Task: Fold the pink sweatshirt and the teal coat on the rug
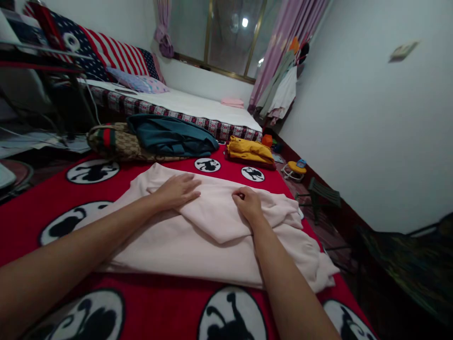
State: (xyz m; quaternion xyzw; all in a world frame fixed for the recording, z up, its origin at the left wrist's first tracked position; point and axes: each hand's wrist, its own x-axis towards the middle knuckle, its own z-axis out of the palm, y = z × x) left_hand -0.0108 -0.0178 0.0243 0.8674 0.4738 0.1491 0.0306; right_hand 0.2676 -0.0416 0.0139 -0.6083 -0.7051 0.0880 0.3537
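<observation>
A pale pink long-sleeved top (pixel 198 255) lies spread across the red bedspread (pixel 163 302), with one part folded over its middle. My left hand (pixel 179 190) rests flat on the upper left of this fold, fingers stretched out and slightly apart. To its right, my right hand (pixel 248 204) is closed, thumb and forefinger curled together at the cloth near the top's far edge. The fabric is wrinkled to the right of that hand, and a bunched part hangs near the bed's right edge.
Beyond the top lie a teal garment (pixel 173 134), a brown patterned one (pixel 116 141) and folded yellow clothing (pixel 250 152). Another bed (pixel 191 101) stands under the window. Small stools, one with a yellow seat (pixel 296 167), stand along the right wall. A cluttered desk (pixel 38 66) is at left.
</observation>
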